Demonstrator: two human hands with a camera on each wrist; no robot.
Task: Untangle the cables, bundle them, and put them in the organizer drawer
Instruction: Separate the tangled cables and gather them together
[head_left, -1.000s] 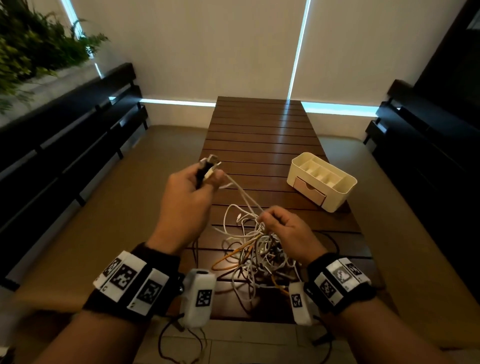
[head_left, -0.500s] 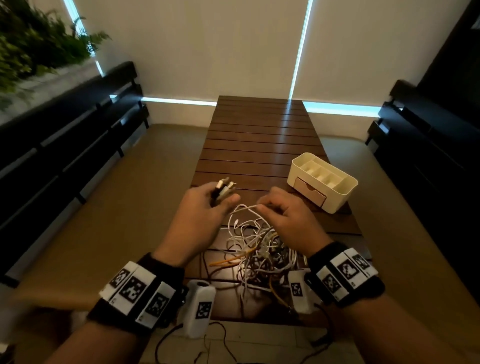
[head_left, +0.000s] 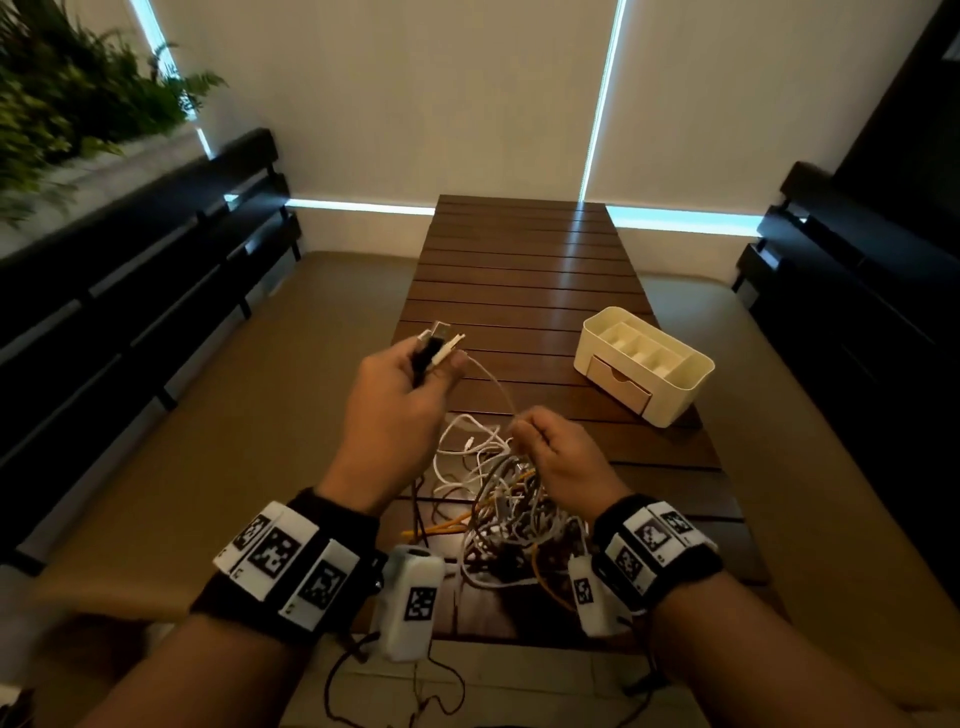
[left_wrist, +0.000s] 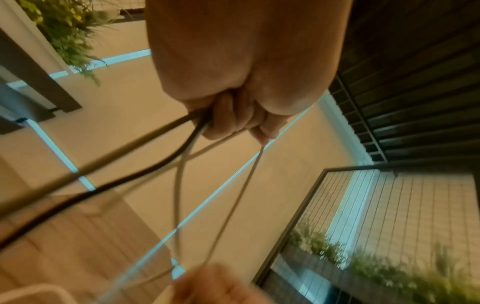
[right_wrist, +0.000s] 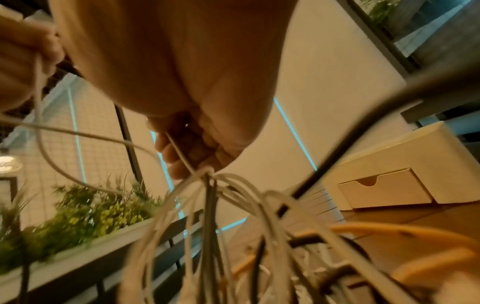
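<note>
Tangled cables (head_left: 498, 514) lie heaped on the near end of the slatted counter (head_left: 519, 270). Right hand (head_left: 561, 457), fingers pinching a white cable (head_left: 493, 387) above the heap. Left hand (head_left: 400, 405), raised, fingers curled round several plug ends (head_left: 439, 345). Farther right, cream organizer (head_left: 644, 371), drawer (head_left: 618, 384) closed.

No readable text, brand or number anywhere; the wristbands (head_left: 288, 558) carry only black-and-white square marker patterns.
</note>
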